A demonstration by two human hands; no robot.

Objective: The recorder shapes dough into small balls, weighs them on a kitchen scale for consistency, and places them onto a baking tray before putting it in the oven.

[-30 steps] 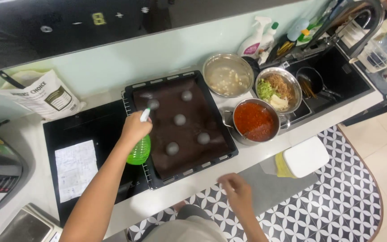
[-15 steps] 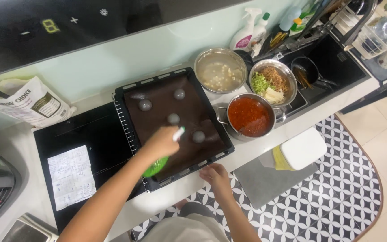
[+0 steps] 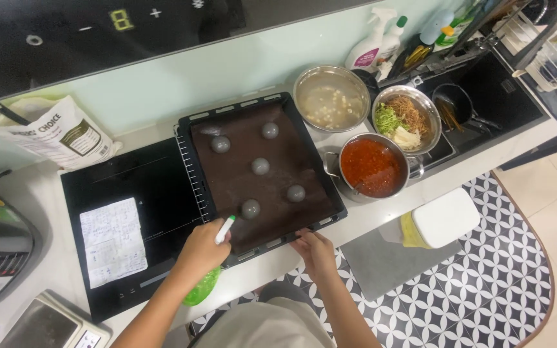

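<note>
Dark baking tray [image 3: 330,212] with five grey dough balls [image 3: 260,166] sits on the counter beside a black cooktop [image 3: 130,187]. Left hand [image 3: 200,248] is closed around a green spray bottle [image 3: 202,288], its white nozzle aimed at the tray. Right hand [image 3: 316,248] grips the tray's near edge. A pot of red sauce [image 3: 370,167] stands just to the tray's right.

Bright, even overhead light; soft shadows, sharp focus, slight wide-angle edge distortion
</note>
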